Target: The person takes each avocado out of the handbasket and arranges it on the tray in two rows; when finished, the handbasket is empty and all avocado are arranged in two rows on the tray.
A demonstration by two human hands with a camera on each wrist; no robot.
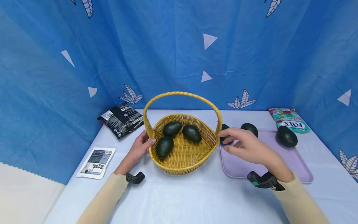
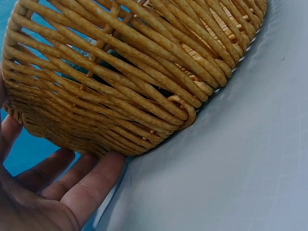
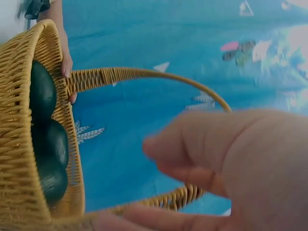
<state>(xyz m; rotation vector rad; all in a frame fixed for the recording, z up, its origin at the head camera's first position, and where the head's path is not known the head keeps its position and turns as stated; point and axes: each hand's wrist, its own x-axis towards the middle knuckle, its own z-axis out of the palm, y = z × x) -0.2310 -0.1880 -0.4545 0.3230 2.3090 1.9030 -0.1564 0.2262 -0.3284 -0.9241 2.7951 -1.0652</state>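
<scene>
A yellow wicker basket [image 1: 183, 158] with a tall arched handle [image 1: 179, 93] stands on the table, tilted toward me. Inside lie three dark green avocados [image 1: 165, 147], grouped at its left and back. My left hand [image 1: 139, 147] grips the basket's left side by the handle's foot, thumb at the rim; in the left wrist view its fingers [image 2: 94, 185] reach under the woven wall. Beside the handle's right foot, my right hand [image 1: 249, 146] hovers with loosely bent, parted fingers and nothing held. It partly hides an avocado [image 1: 224, 127] behind it.
On the right lies a lilac tray [image 1: 237, 169], with an avocado [image 1: 249, 128] at its back edge and another [image 1: 286, 137] at its right. A green FOX'S bag [image 1: 293, 123] is behind it. A black packet [image 1: 123, 119] and a white pouch [image 1: 96, 163] lie left.
</scene>
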